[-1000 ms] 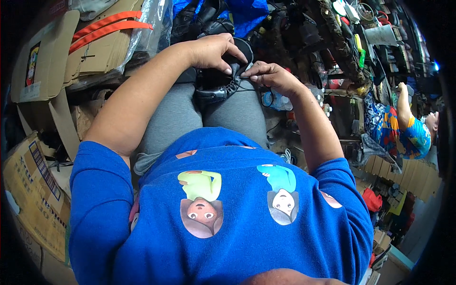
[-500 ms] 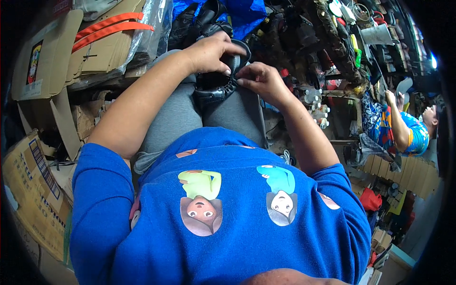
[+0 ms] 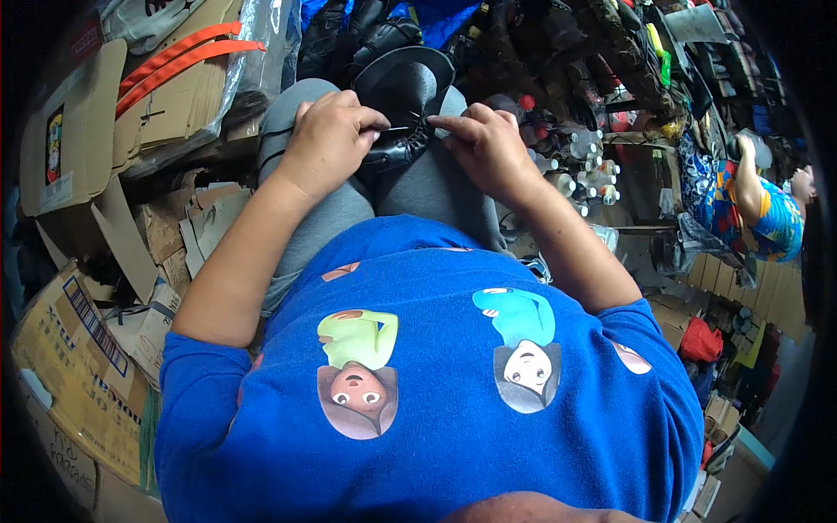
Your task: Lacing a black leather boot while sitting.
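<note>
A black leather shoe (image 3: pixel 397 157) rests between my thighs, its wide dark flap or collar (image 3: pixel 403 83) standing up on the far side. My left hand (image 3: pixel 330 135) is closed at the shoe's left, thumb and index finger pinching a thin pale needle (image 3: pixel 392 129) that points right across the opening. At the right, my right hand (image 3: pixel 488 144) grips the gathered edge of the shoe between index finger and thumb. Small thin strands show at that edge near the index fingertip; what they are is too small to tell.
Several black shoes (image 3: pixel 384 39) lie beyond my knees. Flattened cardboard (image 3: pixel 187 87) with orange straps (image 3: pixel 183 57) is at the left. Several small bottles (image 3: pixel 597 179) stand to my right. Another person (image 3: pixel 772 209) sits at the far right.
My left hand has drawn back left and nearer, baring the flap and the needle. My right hand has shifted slightly right, still at the shoe's edge.
</note>
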### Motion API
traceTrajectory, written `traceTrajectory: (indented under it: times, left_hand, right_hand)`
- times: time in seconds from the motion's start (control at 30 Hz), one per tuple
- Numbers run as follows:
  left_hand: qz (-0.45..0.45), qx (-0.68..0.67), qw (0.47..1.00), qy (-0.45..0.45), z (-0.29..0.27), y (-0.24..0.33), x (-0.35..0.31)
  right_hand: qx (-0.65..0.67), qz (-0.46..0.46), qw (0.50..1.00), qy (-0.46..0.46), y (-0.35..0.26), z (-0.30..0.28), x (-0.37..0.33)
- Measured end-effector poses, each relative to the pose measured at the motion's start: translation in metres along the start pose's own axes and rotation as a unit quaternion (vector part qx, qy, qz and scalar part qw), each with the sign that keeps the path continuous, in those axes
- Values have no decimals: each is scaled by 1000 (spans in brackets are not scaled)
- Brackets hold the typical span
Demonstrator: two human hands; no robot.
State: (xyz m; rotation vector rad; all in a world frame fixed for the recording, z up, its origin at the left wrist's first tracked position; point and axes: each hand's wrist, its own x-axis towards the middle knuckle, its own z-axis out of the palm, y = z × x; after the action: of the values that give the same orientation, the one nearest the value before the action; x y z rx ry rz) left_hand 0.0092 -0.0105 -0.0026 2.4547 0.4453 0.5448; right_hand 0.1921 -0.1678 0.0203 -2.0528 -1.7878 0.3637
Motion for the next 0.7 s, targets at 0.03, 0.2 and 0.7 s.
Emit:
traceTrajectory:
  times: [0.03, 0.2, 0.7]
  left_hand:
    - [23, 60, 998, 24, 2, 0, -1]
    - [-64, -18, 998, 1, -1, 4, 4]
    - [14, -38, 999, -8, 8, -18, 16]
  right_hand:
    - [-33, 9, 999, 14, -3, 3, -3]
    - [57, 61, 996, -6, 8, -1, 1]
    - [198, 88, 965, -147, 33, -17, 31]
